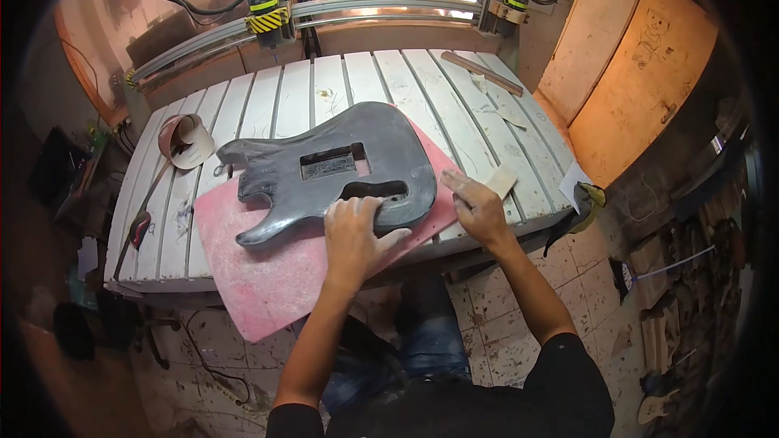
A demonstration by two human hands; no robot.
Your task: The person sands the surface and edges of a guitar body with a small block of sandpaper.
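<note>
A dark grey electric guitar body (369, 138) with routed cavities lies on a pink padded board (251, 292) on the slatted table. My left hand (353, 235) grips the body's near edge, fingertips in the lower cavity, thumb along the rim. My right hand (479, 211) is just right of the body over the board, index and middle fingers extended, nothing visible in it. A cream flat piece (503, 178) lies just beyond it.
The white slatted table (154, 211) carries a roll of abrasive paper (193, 146), scraps and a wooden strip (479, 71). A machine gantry (381, 4) spans its back. An orange cabinet (633, 97), stacked wood (657, 332) and a dangling cloth (580, 211) are at right.
</note>
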